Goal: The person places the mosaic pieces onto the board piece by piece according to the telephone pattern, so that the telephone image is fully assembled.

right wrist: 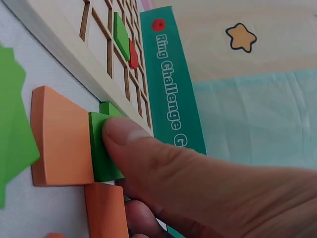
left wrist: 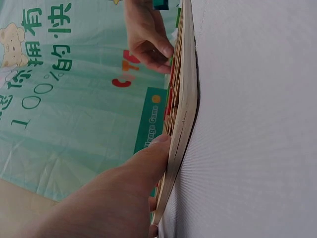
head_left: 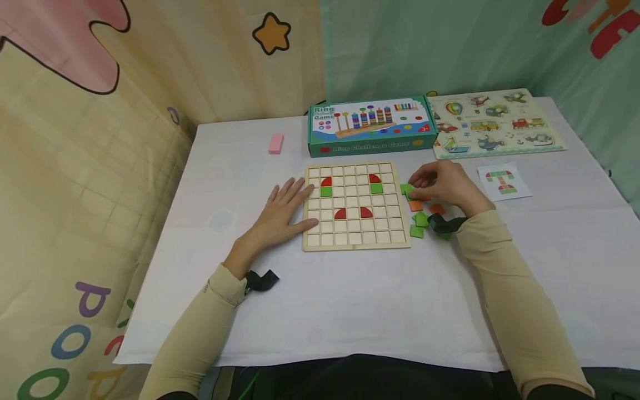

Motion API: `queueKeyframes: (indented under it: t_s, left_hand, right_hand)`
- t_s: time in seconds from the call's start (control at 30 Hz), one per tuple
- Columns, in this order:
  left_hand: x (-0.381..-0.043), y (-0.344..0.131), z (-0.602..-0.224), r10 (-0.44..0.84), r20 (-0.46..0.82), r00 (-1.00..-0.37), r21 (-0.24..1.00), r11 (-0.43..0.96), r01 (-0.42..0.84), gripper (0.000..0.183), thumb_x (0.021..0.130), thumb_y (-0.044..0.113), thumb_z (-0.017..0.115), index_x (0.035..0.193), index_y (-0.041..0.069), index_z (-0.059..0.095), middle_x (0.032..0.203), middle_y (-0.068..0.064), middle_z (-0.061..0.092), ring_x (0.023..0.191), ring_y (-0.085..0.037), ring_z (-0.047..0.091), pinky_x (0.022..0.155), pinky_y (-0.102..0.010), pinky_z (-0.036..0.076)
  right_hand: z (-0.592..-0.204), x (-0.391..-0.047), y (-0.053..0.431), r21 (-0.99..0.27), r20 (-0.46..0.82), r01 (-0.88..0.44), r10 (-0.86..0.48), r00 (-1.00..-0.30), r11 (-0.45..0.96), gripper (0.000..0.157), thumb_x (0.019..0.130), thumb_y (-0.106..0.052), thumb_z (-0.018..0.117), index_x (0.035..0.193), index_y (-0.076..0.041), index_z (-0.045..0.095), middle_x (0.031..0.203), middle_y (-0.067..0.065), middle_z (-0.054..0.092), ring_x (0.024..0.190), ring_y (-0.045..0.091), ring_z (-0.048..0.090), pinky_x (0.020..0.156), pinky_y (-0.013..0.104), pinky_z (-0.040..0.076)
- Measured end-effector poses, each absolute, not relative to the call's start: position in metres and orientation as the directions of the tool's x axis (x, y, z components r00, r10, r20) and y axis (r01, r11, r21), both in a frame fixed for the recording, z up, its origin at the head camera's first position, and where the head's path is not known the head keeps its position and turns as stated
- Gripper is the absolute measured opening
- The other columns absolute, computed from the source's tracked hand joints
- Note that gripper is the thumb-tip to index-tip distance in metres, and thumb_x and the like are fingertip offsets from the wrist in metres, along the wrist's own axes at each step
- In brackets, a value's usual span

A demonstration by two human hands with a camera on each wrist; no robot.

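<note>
The wooden grid board (head_left: 355, 248) lies flat on the table, with red quarter-circle pieces (head_left: 340, 214) and two green square tiles (head_left: 326, 191) set in its cells. My left hand (head_left: 281, 214) rests with fingers spread on the board's left edge, its thumb (left wrist: 159, 144) against the frame. Beside the board's right edge, my right hand (head_left: 447, 183) pinches a green tile (right wrist: 99, 148), thumb on its near face; the fingers behind are partly hidden. Close about that hand lie orange blocks (right wrist: 62, 139) and more green pieces (head_left: 417, 231).
A picture card (head_left: 506, 189) with a red, green and orange pattern lies right of my right hand. Behind the board are a green Ring Challenge Game box (head_left: 371, 145) and a vehicle picture board (head_left: 500, 116). A pink block (head_left: 276, 144) sits at the back left.
</note>
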State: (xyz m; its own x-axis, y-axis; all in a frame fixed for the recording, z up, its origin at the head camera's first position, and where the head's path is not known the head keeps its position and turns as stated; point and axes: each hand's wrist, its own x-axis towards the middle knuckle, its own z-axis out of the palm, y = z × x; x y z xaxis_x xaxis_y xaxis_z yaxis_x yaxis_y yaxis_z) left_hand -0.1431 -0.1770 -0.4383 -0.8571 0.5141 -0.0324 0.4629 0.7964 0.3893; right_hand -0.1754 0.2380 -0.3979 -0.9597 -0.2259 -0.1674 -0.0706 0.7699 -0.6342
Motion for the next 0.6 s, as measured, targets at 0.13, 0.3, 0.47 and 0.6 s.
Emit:
queueKeyframes:
  t_s: [0.13, 0.3, 0.47, 0.6]
  left_hand:
    - [-0.143, -0.177, -0.438, 0.518, -0.027, -0.855, 0.393, 0.792, 0.468, 0.088, 0.099, 0.058, 0.063, 0.169, 0.021, 0.026, 0.179, -0.006, 0.012, 0.166, -0.030, 0.002, 0.133, -0.055, -0.004]
    - [-0.143, -0.177, -0.436, 0.516, -0.031, -0.856, 0.391, 0.795, 0.464, 0.089, 0.099, 0.059, 0.064, 0.169, 0.020, 0.025, 0.179, -0.007, 0.012, 0.166, -0.030, 0.002, 0.133, -0.055, -0.004]
    - [-0.143, -0.176, -0.435, 0.518, -0.031, -0.855, 0.388, 0.794, 0.467, 0.088, 0.099, 0.059, 0.063, 0.169, 0.020, 0.026, 0.178, -0.007, 0.013, 0.166, -0.030, 0.002, 0.133, -0.055, -0.003]
    - [-0.143, -0.177, -0.436, 0.520, -0.032, -0.854, 0.386, 0.794, 0.469, 0.088, 0.099, 0.059, 0.062, 0.169, 0.020, 0.025, 0.178, -0.008, 0.012, 0.166, -0.031, 0.002, 0.133, -0.056, -0.003]
  right_hand:
    - [-0.397, -0.175, 0.237, -0.641, -0.165, -0.075, -0.233, -0.959, 0.764, 0.029, 0.090, -0.022, 0.085, 0.113, -0.004, 0.078, 0.097, 0.011, 0.074, 0.091, 0.026, 0.065, 0.075, 0.033, 0.050]
    - [-0.396, -0.175, 0.238, -0.643, -0.156, -0.095, -0.252, -0.955, 0.760, 0.027, 0.091, -0.020, 0.084, 0.112, -0.005, 0.078, 0.096, 0.011, 0.074, 0.090, 0.026, 0.064, 0.075, 0.033, 0.049]
    - [-0.387, -0.175, 0.236, -0.656, -0.147, -0.123, -0.286, -0.947, 0.744, 0.021, 0.094, -0.018, 0.081, 0.111, -0.006, 0.080, 0.097, 0.009, 0.076, 0.088, 0.024, 0.063, 0.075, 0.030, 0.050]
    - [-0.378, -0.178, 0.226, -0.675, -0.115, -0.154, -0.309, -0.944, 0.722, 0.016, 0.098, -0.016, 0.076, 0.110, -0.005, 0.080, 0.101, 0.011, 0.077, 0.086, 0.025, 0.062, 0.071, 0.031, 0.050]
